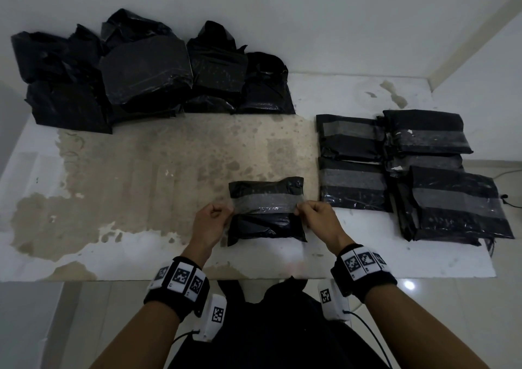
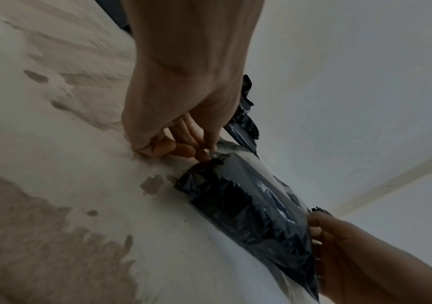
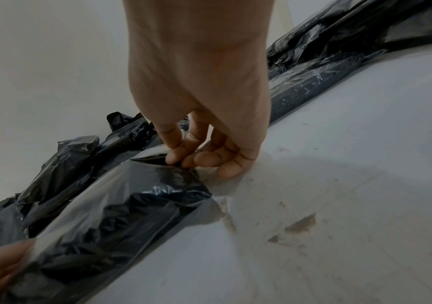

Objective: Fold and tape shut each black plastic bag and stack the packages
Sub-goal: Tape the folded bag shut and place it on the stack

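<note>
A folded black plastic bag (image 1: pixel 265 222) lies on the table in front of me, with a strip of clear tape (image 1: pixel 265 202) stretched across its middle. My left hand (image 1: pixel 216 213) pinches the strip's left end, my right hand (image 1: pixel 312 213) pinches its right end. In the left wrist view the left hand (image 2: pixel 183 148) holds the tape (image 2: pixel 261 181) at the bag's (image 2: pixel 248 211) edge. The right wrist view shows the right hand (image 3: pixel 197 158) gripping the tape (image 3: pixel 100 197) over the bag (image 3: pixel 131 216). Taped packages (image 1: pixel 452 199) lie stacked at the right.
A heap of loose black bags (image 1: pixel 147 69) fills the table's far left, against the wall. The worn white table (image 1: pixel 141 176) has bare surface left of the bag. Its front edge (image 1: pixel 282 278) is close to my body. A cable (image 1: pixel 508 199) lies beyond the right stack.
</note>
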A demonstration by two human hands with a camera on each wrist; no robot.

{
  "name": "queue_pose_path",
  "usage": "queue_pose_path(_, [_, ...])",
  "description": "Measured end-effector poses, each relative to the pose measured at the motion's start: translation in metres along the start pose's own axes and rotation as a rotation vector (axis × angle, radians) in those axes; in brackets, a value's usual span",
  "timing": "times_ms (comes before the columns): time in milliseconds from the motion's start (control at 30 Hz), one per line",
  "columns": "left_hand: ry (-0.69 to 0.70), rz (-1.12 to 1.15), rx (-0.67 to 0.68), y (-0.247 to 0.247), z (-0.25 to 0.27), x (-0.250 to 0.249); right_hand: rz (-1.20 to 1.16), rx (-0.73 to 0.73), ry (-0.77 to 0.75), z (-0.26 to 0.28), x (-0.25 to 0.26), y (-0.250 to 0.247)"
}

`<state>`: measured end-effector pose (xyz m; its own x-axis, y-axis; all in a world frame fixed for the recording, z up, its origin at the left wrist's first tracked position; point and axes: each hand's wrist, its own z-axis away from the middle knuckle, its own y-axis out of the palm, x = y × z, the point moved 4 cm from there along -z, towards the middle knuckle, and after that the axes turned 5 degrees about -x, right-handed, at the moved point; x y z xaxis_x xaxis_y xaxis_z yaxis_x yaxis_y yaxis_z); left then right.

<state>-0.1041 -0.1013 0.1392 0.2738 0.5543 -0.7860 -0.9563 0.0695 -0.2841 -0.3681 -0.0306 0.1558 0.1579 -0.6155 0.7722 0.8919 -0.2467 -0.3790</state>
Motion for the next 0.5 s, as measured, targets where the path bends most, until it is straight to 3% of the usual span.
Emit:
queue_pose_path(233, [0.024,-0.002,-0.032,0.004,0.002,0.003,-0.052,-0.013,0.004,0.003,-0.005,-0.005])
queue_pose_path(367, [0.096,-0.131,-0.113,-0.001,0.007,-0.004,-0.029,-0.058,0.019,0.002,-0.012,-0.010])
queue_pose_path(433, [0.241,-0.220,-0.199,-0.003,0.013,-0.011,-0.014,-0.123,0.001,0.004,-0.011,-0.014])
queue_pose_path(500, [0.520,-0.330,-0.234,0.001,0.023,-0.024,0.016,-0.215,-0.053,0.008,-0.005,-0.020])
